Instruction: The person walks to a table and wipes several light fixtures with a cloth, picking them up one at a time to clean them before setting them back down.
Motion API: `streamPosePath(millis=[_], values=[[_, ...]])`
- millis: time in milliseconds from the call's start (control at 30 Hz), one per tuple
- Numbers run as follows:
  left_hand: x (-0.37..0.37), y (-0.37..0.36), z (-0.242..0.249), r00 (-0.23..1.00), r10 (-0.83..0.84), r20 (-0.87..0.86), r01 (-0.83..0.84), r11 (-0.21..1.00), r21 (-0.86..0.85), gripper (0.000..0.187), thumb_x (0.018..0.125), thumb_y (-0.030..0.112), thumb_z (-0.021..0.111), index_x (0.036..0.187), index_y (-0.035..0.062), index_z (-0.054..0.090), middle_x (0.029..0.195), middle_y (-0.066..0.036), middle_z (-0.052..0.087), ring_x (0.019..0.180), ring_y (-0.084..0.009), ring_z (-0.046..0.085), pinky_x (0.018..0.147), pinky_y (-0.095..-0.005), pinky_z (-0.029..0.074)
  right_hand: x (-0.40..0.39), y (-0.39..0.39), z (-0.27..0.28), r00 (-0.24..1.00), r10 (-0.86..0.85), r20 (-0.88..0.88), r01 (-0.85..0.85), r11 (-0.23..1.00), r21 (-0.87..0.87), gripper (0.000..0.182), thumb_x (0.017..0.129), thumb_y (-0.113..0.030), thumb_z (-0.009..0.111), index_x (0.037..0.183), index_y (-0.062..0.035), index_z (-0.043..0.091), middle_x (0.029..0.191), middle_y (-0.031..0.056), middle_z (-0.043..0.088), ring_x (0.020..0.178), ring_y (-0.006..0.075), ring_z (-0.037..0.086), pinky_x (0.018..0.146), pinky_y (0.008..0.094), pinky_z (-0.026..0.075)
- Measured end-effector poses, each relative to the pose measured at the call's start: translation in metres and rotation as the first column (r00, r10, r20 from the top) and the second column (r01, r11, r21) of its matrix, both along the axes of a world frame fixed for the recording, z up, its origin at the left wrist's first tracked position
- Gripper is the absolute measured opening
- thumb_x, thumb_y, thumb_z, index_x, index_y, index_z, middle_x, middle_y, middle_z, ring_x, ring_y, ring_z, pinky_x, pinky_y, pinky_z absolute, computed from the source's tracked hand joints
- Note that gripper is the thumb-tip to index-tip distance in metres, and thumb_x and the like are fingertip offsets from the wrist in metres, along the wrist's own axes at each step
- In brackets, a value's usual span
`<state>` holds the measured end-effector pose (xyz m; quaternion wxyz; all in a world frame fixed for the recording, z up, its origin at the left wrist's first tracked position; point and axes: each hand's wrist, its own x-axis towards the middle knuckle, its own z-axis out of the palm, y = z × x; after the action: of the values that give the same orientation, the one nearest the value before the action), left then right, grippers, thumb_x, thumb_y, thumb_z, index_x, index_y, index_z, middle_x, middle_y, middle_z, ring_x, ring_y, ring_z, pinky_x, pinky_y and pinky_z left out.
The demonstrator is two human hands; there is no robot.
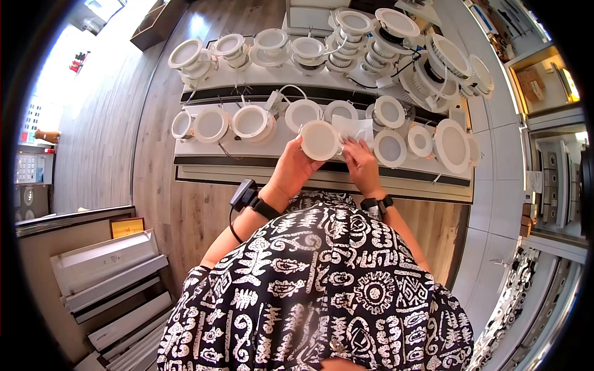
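Note:
A round white downlight [320, 140] is held up in front of the lower shelf, its pale face turned upward. My left hand [293, 164] is closed round its left and lower edge. Just right of the light, my right hand [361, 162] has its fingers drawn together at a white sheet or cloth [354, 128], close to the light's rim. The small clip at the rim is partly hidden by those fingers. Behind the held light, another round downlight [303, 115] stands on the lower shelf [247, 153].
Several stacked downlights [270, 41] fill the upper row. More stand on the lower row, including a large oval-looking one [451, 146] at the right. White panels [105, 261] lean at the lower left. Display cabinets [560, 179] line the right side.

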<state>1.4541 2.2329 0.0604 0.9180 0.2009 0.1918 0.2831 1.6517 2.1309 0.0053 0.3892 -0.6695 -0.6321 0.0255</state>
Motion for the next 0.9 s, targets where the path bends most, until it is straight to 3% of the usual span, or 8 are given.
streamPosePath(millis=[100, 200, 300, 367, 400, 433, 767, 900], values=[[0.005, -0.001, 0.003, 0.999, -0.014, -0.035, 0.014, 1.0, -0.01, 0.047, 0.102, 0.036, 0.044, 0.14, 0.0076, 0.042, 0.135, -0.008, 0.054, 0.121, -0.0211, 0.056, 0.097, -0.0352, 0.052, -0.003, -0.002, 0.028, 0.867, -0.135, -0.479, 0.128, 0.991, -0.047, 0.024, 0.098, -0.016, 0.058, 0.114, -0.0009, 0.066, 0.103, 0.0151, 0.072, 0.096, 0.0198, 0.068, 0.086, 0.0342, 0.051], [0.008, -0.001, 0.001, 0.996, -0.067, -0.064, 0.067, 0.998, -0.001, 0.046, 0.104, 0.036, 0.042, 0.14, 0.0068, 0.042, 0.136, -0.008, 0.053, 0.122, -0.0213, 0.056, 0.099, -0.0356, 0.051, 0.005, -0.009, 0.046, 0.713, -0.35, -0.608, 0.355, 0.927, -0.118, 0.028, 0.1, -0.015, 0.055, 0.12, 0.0022, 0.063, 0.104, 0.0169, 0.07, 0.089, 0.0091, 0.061, 0.075, 0.0269, 0.049], [0.015, -0.002, -0.007, 0.99, -0.134, -0.052, 0.133, 0.991, -0.021, 0.045, 0.105, 0.036, 0.041, 0.139, 0.0061, 0.044, 0.136, -0.008, 0.054, 0.121, -0.0214, 0.056, 0.1, -0.0357, 0.05, 0.0, -0.009, 0.065, 0.81, -0.254, -0.529, 0.373, 0.918, 0.13, 0.028, 0.096, -0.01, 0.058, 0.121, -0.0009, 0.063, 0.114, 0.0137, 0.068, 0.1, 0.0177, 0.065, 0.086, 0.0303, 0.05], [0.022, -0.006, -0.01, 0.988, -0.149, -0.031, 0.148, 0.989, -0.026, 0.044, 0.105, 0.035, 0.042, 0.138, 0.006, 0.045, 0.135, -0.008, 0.054, 0.121, -0.021, 0.056, 0.099, -0.0354, 0.05, -0.008, -0.008, 0.095, 0.986, -0.169, -0.006, 0.164, 0.94, 0.299, 0.026, 0.094, -0.008, 0.059, 0.118, -0.0009, 0.064, 0.112, 0.0099, 0.069, 0.105, 0.0228, 0.065, 0.089, 0.0315, 0.05], [0.024, -0.006, -0.016, 0.987, -0.158, -0.015, 0.158, 0.987, -0.04, 0.043, 0.105, 0.034, 0.042, 0.138, 0.0058, 0.046, 0.135, -0.008, 0.054, 0.12, -0.0208, 0.056, 0.1, -0.0356, 0.05, -0.007, -0.011, 0.098, 0.993, 0.057, 0.106, -0.072, 0.986, 0.151, 0.029, 0.088, -0.004, 0.062, 0.117, -0.0032, 0.065, 0.128, 0.0155, 0.063, 0.127, 0.0297, 0.055, 0.107, 0.042, 0.041], [0.026, -0.006, -0.019, 0.986, -0.168, 0.002, 0.168, 0.984, -0.054, 0.042, 0.106, 0.034, 0.042, 0.137, 0.0057, 0.046, 0.135, -0.008, 0.055, 0.12, -0.0205, 0.056, 0.1, -0.0358, 0.049, -0.014, -0.01, 0.101, 0.969, 0.158, 0.191, -0.174, 0.982, 0.069, 0.028, 0.088, -0.005, 0.063, 0.115, -0.0039, 0.066, 0.124, 0.014, 0.065, 0.122, 0.0287, 0.058, 0.109, 0.0467, 0.039], [0.039, -0.009, -0.029, 0.963, -0.27, -0.009, 0.268, 0.959, -0.096, 0.039, 0.106, 0.025, 0.039, 0.138, 0.002, 0.044, 0.133, -0.011, 0.055, 0.118, -0.0246, 0.058, 0.101, -0.0392, 0.049, -0.001, -0.014, 0.062, 0.957, 0.077, 0.28, -0.108, 0.99, 0.096, 0.031, 0.079, -0.002, 0.061, 0.11, -0.0018, 0.065, 0.119, 0.0124, 0.067, 0.115, 0.0267, 0.062, 0.103, 0.0427, 0.048], [0.039, -0.013, -0.029, 0.949, -0.261, -0.174, 0.254, 0.965, -0.064, 0.043, 0.105, 0.019, 0.041, 0.144, -0.0001, 0.038, 0.133, -0.013, 0.055, 0.119, -0.0265, 0.058, 0.101, -0.0402, 0.049, 0.009, -0.017, 0.049, 0.937, 0.078, 0.341, -0.117, 0.988, 0.097, 0.032, 0.078, -0.002, 0.061, 0.11, -0.0021, 0.065, 0.119, 0.0115, 0.067, 0.116, 0.0257, 0.062, 0.103, 0.0423, 0.048]])
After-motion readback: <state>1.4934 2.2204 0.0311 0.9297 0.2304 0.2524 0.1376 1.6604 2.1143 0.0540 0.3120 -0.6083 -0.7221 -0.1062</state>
